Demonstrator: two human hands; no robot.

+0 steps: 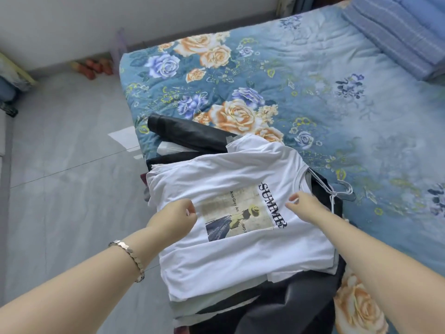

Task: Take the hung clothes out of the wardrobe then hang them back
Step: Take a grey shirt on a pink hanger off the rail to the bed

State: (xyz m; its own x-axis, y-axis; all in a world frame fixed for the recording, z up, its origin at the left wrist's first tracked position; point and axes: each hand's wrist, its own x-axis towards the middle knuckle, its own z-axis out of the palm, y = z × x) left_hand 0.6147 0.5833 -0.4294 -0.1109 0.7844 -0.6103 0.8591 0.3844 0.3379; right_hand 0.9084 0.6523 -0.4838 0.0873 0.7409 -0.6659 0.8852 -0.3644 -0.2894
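- The left hand (179, 214) is held with fingers curled, and the fabric of the white T-shirt (228, 256) is pinched at the left edge of its print.
- The right hand (307, 206) is curled too, and a small fold of the same shirt is pinched just below the collar.
- A bracelet (128, 257) is worn on the left wrist.
- The T-shirt is laid print up on a pile of clothes (289, 309) at the near edge of the bed (337, 104).
- Wire hangers (332, 192) are seen beside the collar.
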